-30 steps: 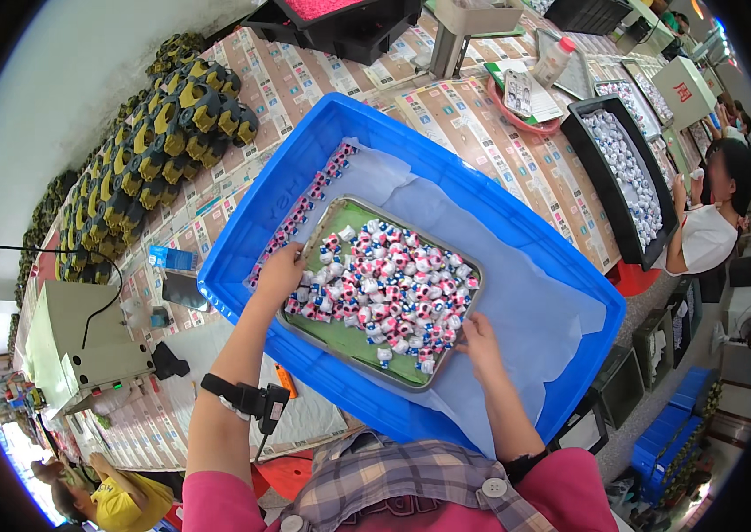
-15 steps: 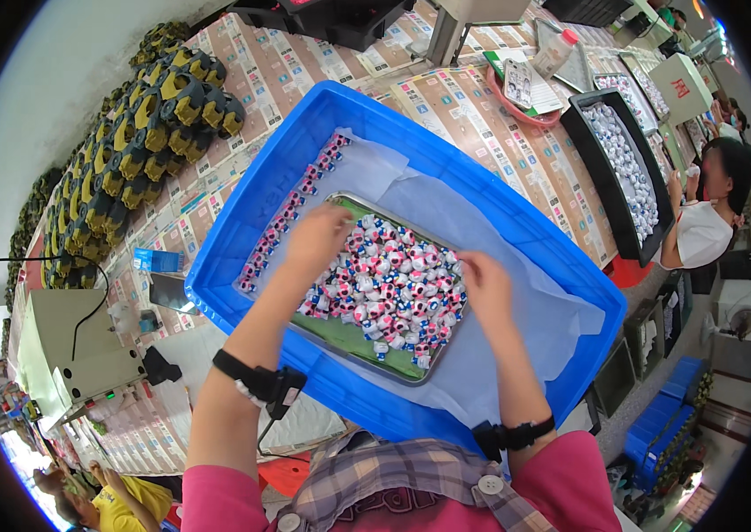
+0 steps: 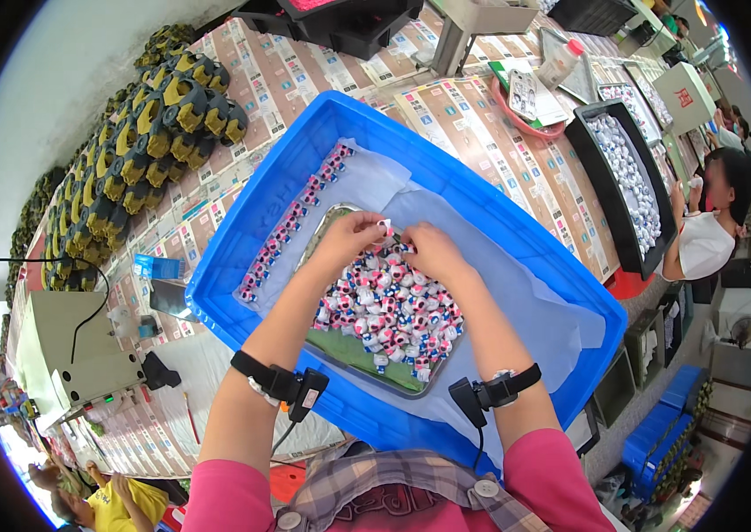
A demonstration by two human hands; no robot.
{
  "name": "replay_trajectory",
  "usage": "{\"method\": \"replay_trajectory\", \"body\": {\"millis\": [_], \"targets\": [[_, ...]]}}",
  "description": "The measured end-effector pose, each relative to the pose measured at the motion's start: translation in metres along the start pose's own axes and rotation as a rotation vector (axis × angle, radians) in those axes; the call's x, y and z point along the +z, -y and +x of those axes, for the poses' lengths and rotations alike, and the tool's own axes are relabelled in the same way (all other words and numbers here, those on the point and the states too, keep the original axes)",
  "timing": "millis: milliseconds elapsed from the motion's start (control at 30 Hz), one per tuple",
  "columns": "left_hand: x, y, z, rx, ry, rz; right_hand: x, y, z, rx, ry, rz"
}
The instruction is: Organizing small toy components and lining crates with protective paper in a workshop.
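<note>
My left hand (image 3: 351, 241) pinches a small white-and-pink toy figure (image 3: 384, 228) above the far part of a green-lined metal tray (image 3: 353, 353). Just to its right, my right hand (image 3: 434, 252) has its fingers bent together over the tray's heap; whether they grip a figure is hidden. A pile of white, pink and blue toy figures (image 3: 393, 310) fills most of the tray. The tray lies inside a large blue plastic tub (image 3: 517, 209) lined with thin white sheet (image 3: 517, 306). Along the tub's left wall, more figures stand in a row (image 3: 282, 229) on the sheet.
Yellow-and-black plastic parts (image 3: 140, 133) are heaped at the far left. A black bin of white pieces (image 3: 624, 182) and a pink basket (image 3: 524, 115) stand to the right. Another person (image 3: 711, 222) sits beyond the bin. A pale machine (image 3: 74, 355) is at the left.
Both hands have come together over the tray's far side: the left moved right, the right moved left and away from me. A figure now shows in the left fingers.
</note>
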State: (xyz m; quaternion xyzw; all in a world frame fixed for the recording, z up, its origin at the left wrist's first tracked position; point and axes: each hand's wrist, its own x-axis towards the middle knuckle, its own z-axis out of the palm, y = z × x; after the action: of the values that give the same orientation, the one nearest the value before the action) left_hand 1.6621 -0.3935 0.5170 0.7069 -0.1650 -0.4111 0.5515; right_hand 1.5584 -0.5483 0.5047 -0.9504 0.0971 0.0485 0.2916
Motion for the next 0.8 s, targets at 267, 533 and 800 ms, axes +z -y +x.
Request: {"method": "replay_trajectory", "body": {"millis": [267,533,800], "targets": [[-0.015,-0.006,-0.001,-0.083,-0.005,-0.758,-0.021,0.012,0.015,0.054,-0.283,0.297],[-0.026,0.014,0.058,-0.211,-0.34,-0.85,0.013,-0.009,0.058,-0.189,-0.316,-0.295],[-0.018,0.001,0.101,-0.116,-0.514,-0.349,0.005,-0.018,0.05,-0.2,-0.29,-0.13]]}}
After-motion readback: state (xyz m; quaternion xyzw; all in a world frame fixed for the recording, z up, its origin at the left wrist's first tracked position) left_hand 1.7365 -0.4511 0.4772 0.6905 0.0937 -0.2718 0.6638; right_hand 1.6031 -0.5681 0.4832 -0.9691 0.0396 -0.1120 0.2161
